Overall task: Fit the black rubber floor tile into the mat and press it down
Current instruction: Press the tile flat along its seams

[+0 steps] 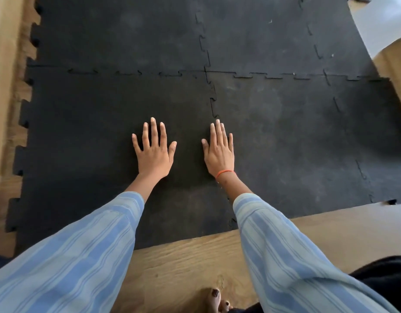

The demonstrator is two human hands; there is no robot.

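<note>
Striped sleeves [77,256] lead to left hand [154,154] and right hand [219,152], flat and apart on the black tile [93,136]; lean weight along its toothed seam [214,109].

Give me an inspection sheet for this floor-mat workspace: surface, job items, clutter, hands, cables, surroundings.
Surface: wood-grain floor, bare along the near edge and the left side.
Job's things: black rubber tile lies flat at the near left of the mat; its jigsaw seams look closed, tabs on its left edge free.
Clutter: a few pale specks on the far tiles.
Hands: left hand flat on the tile, fingers spread; right hand flat on the right seam, fingers together, orange band at the wrist.
Cables: nothing seen.
Surroundings: striped blue sleeves, toes at the bottom edge, dark fabric lower right.
</note>
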